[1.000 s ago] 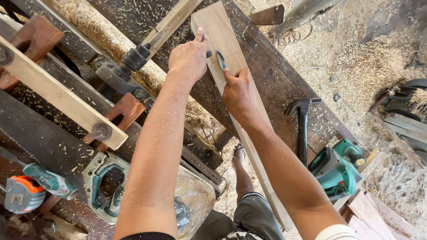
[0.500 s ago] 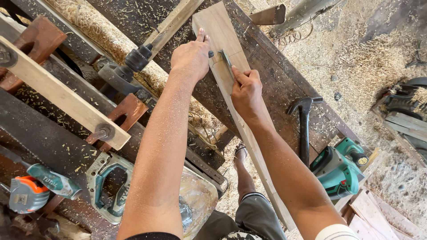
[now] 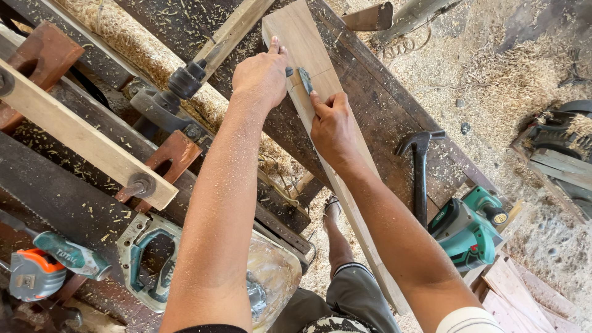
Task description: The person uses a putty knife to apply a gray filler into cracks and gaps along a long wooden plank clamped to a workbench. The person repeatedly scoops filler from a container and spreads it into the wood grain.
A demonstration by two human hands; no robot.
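I found the plank (image 3: pixel 336 154) lying slantwise across the dark bench (image 3: pixel 382 117). My left hand (image 3: pixel 262 77) pressed flat on it, fingers closed, beside a small gauge (image 3: pixel 304 79). My right hand (image 3: pixel 333 126) pinched the plank's edge. A hammer (image 3: pixel 420 166) lay near.

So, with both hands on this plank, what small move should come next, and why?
Probably slide the right hand slightly along the plank, following the small metal tool pinned by the left hand. Both hands sit on the board, and bare wood lies on either side.
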